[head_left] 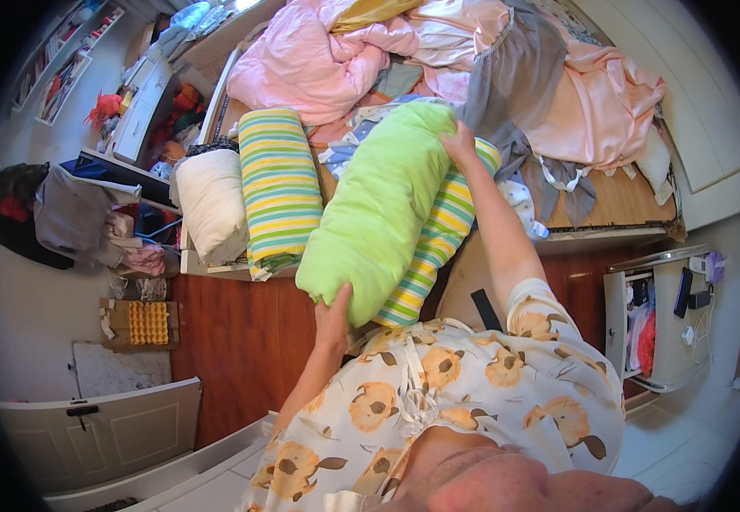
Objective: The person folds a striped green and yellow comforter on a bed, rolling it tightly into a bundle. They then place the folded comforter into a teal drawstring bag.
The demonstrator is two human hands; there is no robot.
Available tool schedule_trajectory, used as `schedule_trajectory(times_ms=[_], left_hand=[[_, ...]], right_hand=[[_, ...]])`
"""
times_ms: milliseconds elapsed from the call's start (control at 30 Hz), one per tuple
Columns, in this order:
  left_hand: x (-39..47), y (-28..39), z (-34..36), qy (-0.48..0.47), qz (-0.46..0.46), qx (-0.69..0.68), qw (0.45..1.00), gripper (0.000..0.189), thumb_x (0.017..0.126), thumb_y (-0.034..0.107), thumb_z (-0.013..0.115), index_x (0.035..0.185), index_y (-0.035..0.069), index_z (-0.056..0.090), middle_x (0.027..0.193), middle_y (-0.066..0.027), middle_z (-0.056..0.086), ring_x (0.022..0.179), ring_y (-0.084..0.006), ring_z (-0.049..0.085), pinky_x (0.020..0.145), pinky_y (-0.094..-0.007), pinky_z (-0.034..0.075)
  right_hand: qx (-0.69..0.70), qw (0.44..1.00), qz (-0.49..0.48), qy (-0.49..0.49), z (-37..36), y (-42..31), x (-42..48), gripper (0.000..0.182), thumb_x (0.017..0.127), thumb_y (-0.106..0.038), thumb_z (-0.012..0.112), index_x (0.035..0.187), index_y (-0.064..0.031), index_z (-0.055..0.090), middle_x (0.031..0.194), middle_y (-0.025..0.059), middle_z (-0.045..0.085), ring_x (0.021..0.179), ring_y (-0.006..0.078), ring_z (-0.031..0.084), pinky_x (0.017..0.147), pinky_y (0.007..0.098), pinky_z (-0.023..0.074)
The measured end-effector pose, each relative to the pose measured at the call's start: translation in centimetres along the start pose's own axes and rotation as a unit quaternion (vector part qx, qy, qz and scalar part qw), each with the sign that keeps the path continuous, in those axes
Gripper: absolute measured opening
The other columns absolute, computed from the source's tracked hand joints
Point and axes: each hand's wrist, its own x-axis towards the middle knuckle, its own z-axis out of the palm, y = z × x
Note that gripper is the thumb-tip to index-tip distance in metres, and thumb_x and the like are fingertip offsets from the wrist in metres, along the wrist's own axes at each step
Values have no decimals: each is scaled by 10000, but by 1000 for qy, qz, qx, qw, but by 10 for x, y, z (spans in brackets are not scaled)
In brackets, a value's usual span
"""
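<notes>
A lime-green pillow [383,205], long and plump, lies slantwise in front of me between both hands. My left hand [333,315] grips its near end, the thumb on top and the fingers partly hidden. At its far right end, my right hand [458,144] has hold of the edge. Beneath it, a striped pillow [431,272] in yellow, green and white shows along the right side. To the left, a second striped pillow [280,189] and a white pillow [213,205] rest side by side on the bed.
On the bed [607,211] are a pink quilt [306,57], grey sheer fabric [514,77] and a peach satin cloth [594,109]. A cabinet [661,320] stands at right. Clothes [72,208] hang at left, above an egg tray [148,323] and a door [107,435].
</notes>
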Motion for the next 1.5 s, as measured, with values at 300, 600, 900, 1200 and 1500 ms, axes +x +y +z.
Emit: schedule_trajectory(times_ms=[300, 600, 900, 1200, 1500], left_hand=[[-44, -10, -8, -111, -23, -72, 991, 519, 871, 218, 649, 1266, -58, 457, 1216, -135, 563, 1080, -221, 555, 925, -321, 444], [-4, -67, -11, -94, 21, 309, 946, 612, 770, 449, 709, 1119, -39, 584, 1089, -182, 644, 1016, -269, 618, 867, -344, 473], [-15, -30, 22, -139, -110, 48, 983, 620, 843, 263, 670, 1328, 3, 386, 1301, -149, 478, 1194, -235, 468, 989, -354, 399], [43, -77, -2, -140, -332, -340, 869, 533, 814, 15, 663, 1285, 64, 419, 1289, -106, 483, 1201, -254, 473, 1017, -406, 420], [84, -70, -10, -225, -335, -189, 895, 587, 748, 94, 760, 1257, 81, 469, 1236, -74, 522, 1131, -222, 507, 950, -379, 436]], right_hand=[[179, 983, -14, -37, -77, -1, -8, 396, 772, -139, 633, 1132, 12, 564, 1035, 112, 639, 860, 205, 620, 774, 335, 491], [101, 986, 125, -53, -67, 125, -26, 865, 708, -315, 788, 1341, 70, 342, 1176, 180, 578, 1004, 217, 588, 851, 303, 465], [180, 943, 169, -225, -95, 121, -9, 609, 776, -372, 674, 1292, -114, 478, 1116, 26, 600, 980, 170, 576, 825, 350, 469], [87, 953, 189, -222, -100, 106, -5, 605, 763, -341, 659, 1265, -43, 497, 1143, 63, 589, 1008, 170, 559, 831, 323, 442], [20, 908, 323, -266, -123, 104, 6, 579, 740, -283, 685, 1263, -108, 511, 1159, 37, 587, 1018, 187, 567, 785, 372, 485]])
